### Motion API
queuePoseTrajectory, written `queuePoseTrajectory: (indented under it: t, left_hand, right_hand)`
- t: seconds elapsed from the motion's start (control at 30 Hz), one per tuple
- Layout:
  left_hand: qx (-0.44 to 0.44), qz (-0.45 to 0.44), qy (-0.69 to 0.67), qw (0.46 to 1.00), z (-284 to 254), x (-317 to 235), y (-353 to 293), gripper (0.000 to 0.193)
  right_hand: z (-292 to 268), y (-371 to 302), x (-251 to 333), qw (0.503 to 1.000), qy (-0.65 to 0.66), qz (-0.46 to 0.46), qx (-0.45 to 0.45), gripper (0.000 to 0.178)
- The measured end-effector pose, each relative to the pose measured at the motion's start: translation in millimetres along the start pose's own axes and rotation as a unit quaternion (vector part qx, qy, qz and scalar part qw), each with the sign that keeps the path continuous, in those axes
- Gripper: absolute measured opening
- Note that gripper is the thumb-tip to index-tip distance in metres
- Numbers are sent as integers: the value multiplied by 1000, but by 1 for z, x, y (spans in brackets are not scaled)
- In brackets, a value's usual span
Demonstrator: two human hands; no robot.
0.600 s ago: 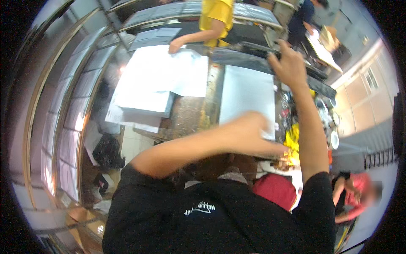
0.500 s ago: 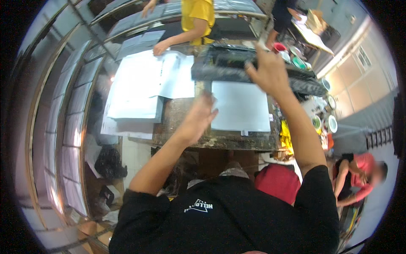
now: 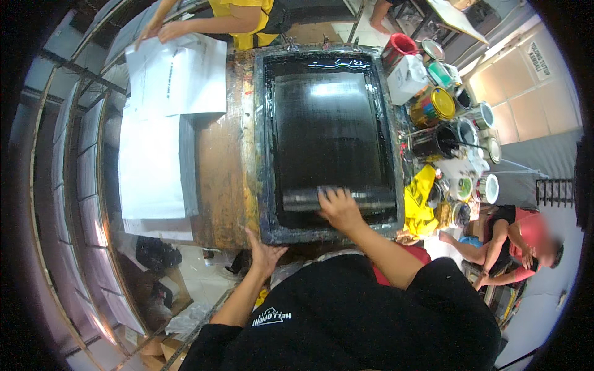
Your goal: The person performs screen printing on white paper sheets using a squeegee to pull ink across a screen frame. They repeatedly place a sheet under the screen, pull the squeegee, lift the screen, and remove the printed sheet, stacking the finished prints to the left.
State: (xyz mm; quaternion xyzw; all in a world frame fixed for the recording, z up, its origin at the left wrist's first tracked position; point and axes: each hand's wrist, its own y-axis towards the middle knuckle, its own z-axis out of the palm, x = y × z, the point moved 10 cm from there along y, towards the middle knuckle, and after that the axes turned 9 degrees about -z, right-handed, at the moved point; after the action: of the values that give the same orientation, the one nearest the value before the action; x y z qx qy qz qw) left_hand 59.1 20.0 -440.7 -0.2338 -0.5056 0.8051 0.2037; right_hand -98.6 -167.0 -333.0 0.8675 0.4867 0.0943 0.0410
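Observation:
A screen-printing frame (image 3: 265, 154) lies flat on the worktable, its dark mesh (image 3: 328, 136) wet and shiny with black ink. My right hand (image 3: 341, 213) is closed around a long squeegee (image 3: 374, 199), which lies crosswise on the mesh at its near end. By the frame's near left corner is my left hand (image 3: 266, 255), thumb and fingers apart, holding nothing; whether it touches the frame's edge I cannot tell. The frame hides whatever lies beneath it.
Left on the wooden table (image 3: 219, 161) stands a stack of white paper (image 3: 151, 167); a co-worker in yellow (image 3: 238, 21) handles a sheet above it. Several ink cans (image 3: 436, 104) and a yellow cloth (image 3: 419, 201) crowd the right side. Drying racks (image 3: 90, 157) line the left. Another person sits at right.
The raised frame has come down flat, covering the white sheet. My right hand has come nearer and now grips the squeegee; my left has dropped to the near left corner. The co-worker has shifted left.

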Motion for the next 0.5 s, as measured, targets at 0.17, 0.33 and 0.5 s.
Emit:
queuePoseTrajectory:
  t: [0.17, 0.33, 0.5]
  left_hand:
    - [1, -29, 8, 1000, -7, 5, -7, 133]
    - [-5, -13, 13, 1000, -1, 1, -15, 130]
    - [-18, 65, 29, 997, -7, 0, -31, 116]
  right_hand:
    - [16, 171, -131, 998, -21, -3, -53, 53]
    - [18, 307, -246, 998, 22, 9, 59, 45]
    - [12, 317, -262, 998, -33, -32, -33, 50]
